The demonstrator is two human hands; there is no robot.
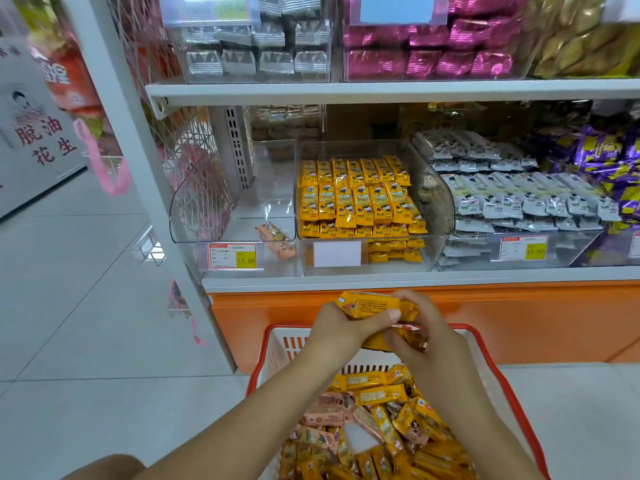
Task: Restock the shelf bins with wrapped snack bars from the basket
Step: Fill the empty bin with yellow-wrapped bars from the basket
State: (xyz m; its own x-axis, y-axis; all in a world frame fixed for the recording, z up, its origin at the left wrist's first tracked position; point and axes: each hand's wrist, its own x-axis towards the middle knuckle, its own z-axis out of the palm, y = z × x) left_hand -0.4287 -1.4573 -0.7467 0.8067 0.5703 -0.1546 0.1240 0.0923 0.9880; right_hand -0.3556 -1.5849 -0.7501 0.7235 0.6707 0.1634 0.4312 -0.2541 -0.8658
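Now my left hand [341, 322] and right hand [422, 336] both curl around a small bundle of yellow snack bars [375, 304], held above the far end of the red basket [498, 368] (many yellow and pink bars lie inside). Farther away, on the shelf, a clear bin [440, 202] holds the same yellow bars.

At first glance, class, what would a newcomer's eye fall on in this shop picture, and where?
First, the left hand and right hand gripping a bundle of yellow bars together, low centre, above the red-rimmed basket with its heap of yellow and pink bars. Then the packed bin of matching yellow bars mid-shelf, and left of it a nearly bare bin holding one pink bar.
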